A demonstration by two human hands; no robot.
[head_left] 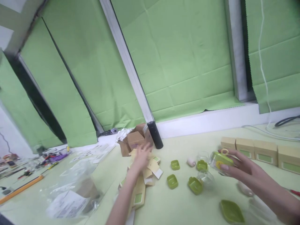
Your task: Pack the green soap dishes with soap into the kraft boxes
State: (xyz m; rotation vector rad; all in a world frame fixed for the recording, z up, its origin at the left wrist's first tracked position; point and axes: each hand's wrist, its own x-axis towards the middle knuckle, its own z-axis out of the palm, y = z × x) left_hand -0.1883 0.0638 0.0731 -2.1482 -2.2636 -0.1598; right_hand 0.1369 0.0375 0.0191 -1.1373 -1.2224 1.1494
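Observation:
My right hand (243, 167) is closed around a small green container (221, 158) with a clear cover and a pale yellow loop on top. My left hand (141, 157) stretches over a pile of flattened tan cartons (140, 187) with green windows. Its fingers look spread, slightly blurred, and whatever lies beneath them is hidden. Below the right hand, several green trays (195, 185) lie on the table among clear covers (206, 177). A small pale pink piece (191, 162) sits beside them. A larger green dish (231, 212) rests near the bottom edge.
Several assembled tan boxes (266, 152) line the right side. An opened brown cardboard box (134, 140) and a black cylinder (155, 135) stand at the back. At left are a clear plastic bag (72, 193), an orange bar (22, 189) and assorted tools. Green blinds (182, 56) hang behind.

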